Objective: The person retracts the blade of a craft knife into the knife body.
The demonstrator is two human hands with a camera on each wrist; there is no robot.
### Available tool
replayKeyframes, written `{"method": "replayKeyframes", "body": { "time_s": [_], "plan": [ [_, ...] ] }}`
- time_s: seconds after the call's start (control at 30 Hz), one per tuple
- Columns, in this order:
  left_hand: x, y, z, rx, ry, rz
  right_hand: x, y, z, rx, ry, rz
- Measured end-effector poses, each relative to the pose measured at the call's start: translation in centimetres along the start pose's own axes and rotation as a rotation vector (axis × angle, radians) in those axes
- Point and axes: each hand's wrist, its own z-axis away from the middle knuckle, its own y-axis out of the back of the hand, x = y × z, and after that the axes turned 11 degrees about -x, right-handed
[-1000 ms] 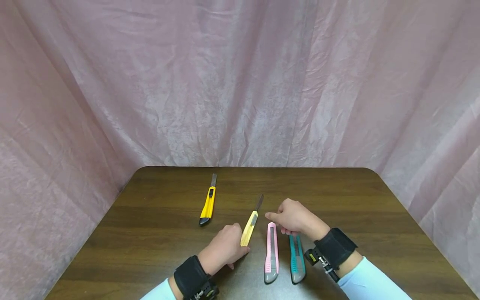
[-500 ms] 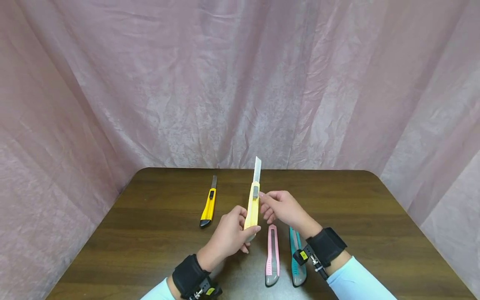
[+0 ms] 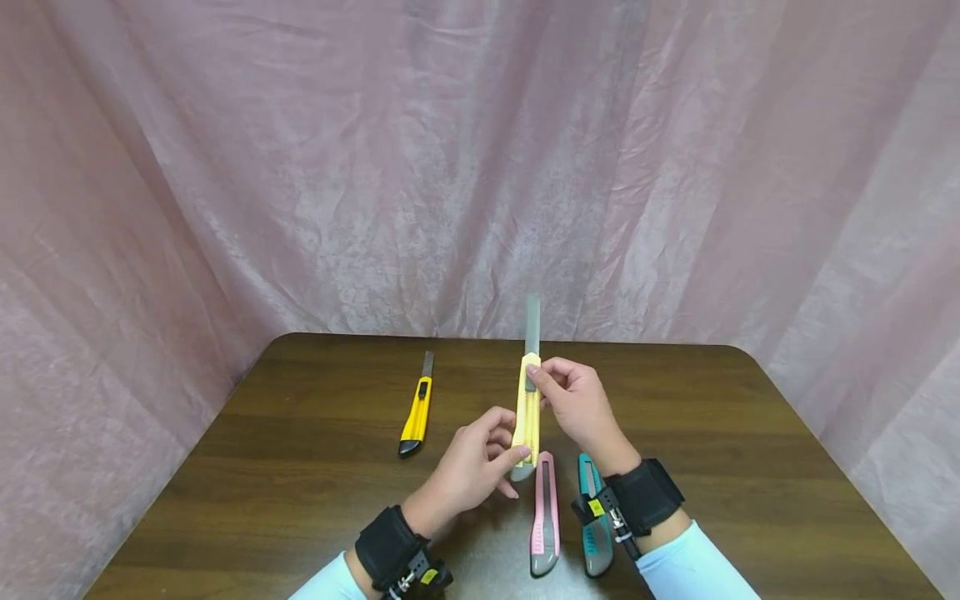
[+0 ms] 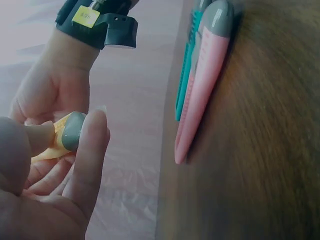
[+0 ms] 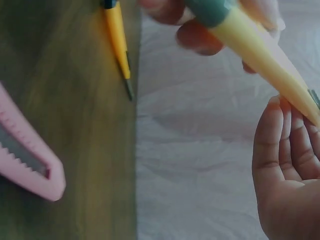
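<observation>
Held up over the table is a pale yellow utility knife (image 3: 527,421), its blade out and pointing away. My left hand (image 3: 467,468) pinches its lower part, thumb in front near the grey end cap. Near the blade end, my right hand (image 3: 583,404) has its thumb on the grey slider and fingers behind the body. In the left wrist view the grey cap (image 4: 74,131) shows between left thumb and fingers. The right wrist view shows the knife's yellow body (image 5: 260,55) slanting across, right-hand fingers below it; the blade is out of that view.
On the brown wooden table (image 3: 300,467) lie a pink utility knife (image 3: 545,521) and a teal one (image 3: 597,546), partly covered by the right wrist's camera. Farther left lies a yellow-and-black utility knife (image 3: 417,412), blade showing. A pink curtain (image 3: 480,167) hangs behind the table.
My left hand has raised the pale yellow knife from low over the table, tilting it upright and shifting it right. My right hand has come in from the right and now grips its slider area.
</observation>
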Motion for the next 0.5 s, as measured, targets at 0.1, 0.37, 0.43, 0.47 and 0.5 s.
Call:
{"method": "replayKeyframes", "body": {
  "time_s": [0.1,0.37,0.43,0.47,0.5],
  "plan": [
    [0.0,0.0,0.0,-0.011,-0.036,0.072,-1.7,-0.1,0.5,0.010,0.076,0.010],
    [0.1,-0.1,0.0,-0.044,-0.060,0.149,-3.8,-0.6,1.3,0.020,0.119,0.052],
    [0.1,-0.1,0.0,-0.040,-0.059,0.150,-3.6,-0.5,1.4,0.019,0.128,0.044],
    [0.1,-0.1,0.0,-0.038,-0.053,0.150,-3.6,-0.5,1.3,0.018,0.133,0.036],
    [0.1,-0.1,0.0,-0.037,-0.046,0.150,-3.5,-0.5,1.3,0.018,0.136,0.028]
  ]
}}
